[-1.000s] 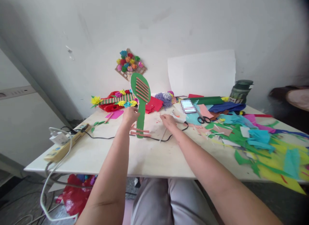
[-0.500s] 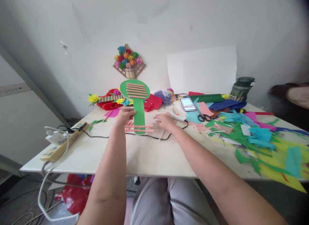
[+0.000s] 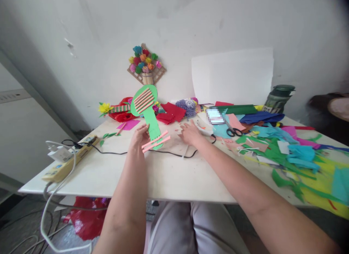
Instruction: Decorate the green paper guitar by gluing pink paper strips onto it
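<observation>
Green cutout (image 3: 153, 123): held up over the table (image 3: 177, 179), tilted, round head up-left, foot lower right; we can't tell if the foot touches the tabletop.
Pink rolls (image 3: 144, 100): in a row, slanting across the head.
Pink strips (image 3: 156, 138): two, across the handle near the foot, ends sticking out both sides.
Left hand (image 3: 140, 138): gripping the cutout by the handle's edge, thumb in front; we see little of the other fingers.
Right hand (image 3: 189, 134): fingers spread, low over the table, just beside the white tool (image 3: 204, 130); we can't tell if the tips touch anything.
Cord (image 3: 170, 154): black, from the tool past the cutout's foot to the power strip (image 3: 62, 170).
Behind the cutout: red paper (image 3: 171, 114), then purple yarn (image 3: 185, 109) to its right.
Right side: phone (image 3: 216, 116), screen blurred; scissors (image 3: 235, 132) just beside; coloured scraps (image 3: 283, 152) spread nearer us; bottle (image 3: 279, 99) at the back.
Wall: flower hanging (image 3: 144, 61) above the cutout, white sheet (image 3: 231, 75) leaning further right.
</observation>
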`<state>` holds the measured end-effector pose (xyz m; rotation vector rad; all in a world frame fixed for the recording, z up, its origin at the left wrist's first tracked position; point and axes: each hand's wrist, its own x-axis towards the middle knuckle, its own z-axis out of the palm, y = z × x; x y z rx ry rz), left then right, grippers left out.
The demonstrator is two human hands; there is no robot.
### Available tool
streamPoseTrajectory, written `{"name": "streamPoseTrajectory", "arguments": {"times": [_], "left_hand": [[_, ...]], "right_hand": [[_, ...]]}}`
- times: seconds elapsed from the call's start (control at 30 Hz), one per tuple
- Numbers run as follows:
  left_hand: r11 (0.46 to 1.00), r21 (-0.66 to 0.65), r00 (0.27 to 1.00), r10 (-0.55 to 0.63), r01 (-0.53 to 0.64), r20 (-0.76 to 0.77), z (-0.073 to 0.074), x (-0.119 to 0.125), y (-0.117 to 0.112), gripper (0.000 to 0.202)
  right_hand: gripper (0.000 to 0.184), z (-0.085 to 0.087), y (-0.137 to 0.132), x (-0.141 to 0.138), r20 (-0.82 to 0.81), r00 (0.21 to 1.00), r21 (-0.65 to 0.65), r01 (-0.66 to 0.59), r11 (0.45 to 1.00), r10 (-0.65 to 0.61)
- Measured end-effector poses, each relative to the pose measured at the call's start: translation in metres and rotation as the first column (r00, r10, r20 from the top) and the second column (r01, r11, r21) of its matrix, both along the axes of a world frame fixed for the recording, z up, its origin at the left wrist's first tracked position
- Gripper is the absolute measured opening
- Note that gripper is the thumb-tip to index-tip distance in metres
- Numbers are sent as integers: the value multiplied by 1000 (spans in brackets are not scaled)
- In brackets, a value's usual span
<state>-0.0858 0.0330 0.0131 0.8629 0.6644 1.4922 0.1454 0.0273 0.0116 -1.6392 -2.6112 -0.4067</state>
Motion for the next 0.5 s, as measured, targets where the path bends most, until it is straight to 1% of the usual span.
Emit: {"name": "streamPoseTrajectory", "arguments": {"times": [0.03,0.07,0.1,0.17,0.23,0.27,0.33,0.43,0.5], "left_hand": [[1000,-3,1000,3,-3,12,0,1,-1,14],[1000,-6,1000,6,-6,28,1,3,-2,13],[1000,-8,999,8,-8,47,2,4,-3,12],[1000,-17,996,0,2,88,5,6,-7,10],[1000,-20,991,-15,18,134,8,7,-12,10],[1000,-18,988,-22,25,156,8,7,-14,11],[1000,-11,982,-24,27,189,9,8,-17,12],[999,-31,979,-21,27,204,8,6,-19,15],[999,-46,981,-2,12,196,8,5,-19,15]], "right_hand": [[40,5,0,7,-24,998,45,54,998,-53],[39,11,0,14,-51,990,59,134,989,-131],[39,15,-1,22,-71,973,42,224,974,-220],[37,20,-1,38,-91,924,-14,372,928,-372],[38,22,-1,51,-71,863,-146,487,861,-500],[38,21,-1,56,-63,840,-201,519,831,-540],[38,19,-2,62,-70,817,-257,540,801,-573],[38,15,-2,65,-127,800,-243,548,801,-586],[38,12,-1,67,-154,776,-242,570,785,-611]]}}
